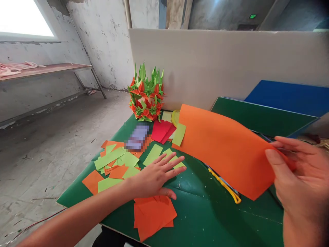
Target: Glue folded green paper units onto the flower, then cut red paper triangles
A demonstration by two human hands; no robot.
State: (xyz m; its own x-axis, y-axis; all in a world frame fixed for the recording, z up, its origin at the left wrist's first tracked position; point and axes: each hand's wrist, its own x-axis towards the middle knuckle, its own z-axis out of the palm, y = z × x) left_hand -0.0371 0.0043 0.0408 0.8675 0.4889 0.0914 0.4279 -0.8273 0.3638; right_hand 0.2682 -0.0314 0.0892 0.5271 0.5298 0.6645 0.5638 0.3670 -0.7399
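My right hand [295, 171] pinches the right edge of a large orange sheet of paper [221, 147], which is lifted at a slant above the table. My left hand [159, 173] reaches over the table with its fingers spread and holds nothing. Beneath and in front of it lie several cut orange paper pieces [155, 218]. Green paper strips [153, 154] are close to its fingertips. To its left is a loose heap of green and orange paper pieces [110, 159]. A yellow-handled cutter [226, 187] lies partly under the raised sheet.
A folded-paper piece of green and orange flowers [146, 92] stands at the table's back left corner. Red paper [163, 131], a blurred phone-like object [138, 138] and a yellow round item [175, 117] lie nearby. Green [257, 111] and blue boards [288, 97] lean behind, before a pale partition [218, 65].
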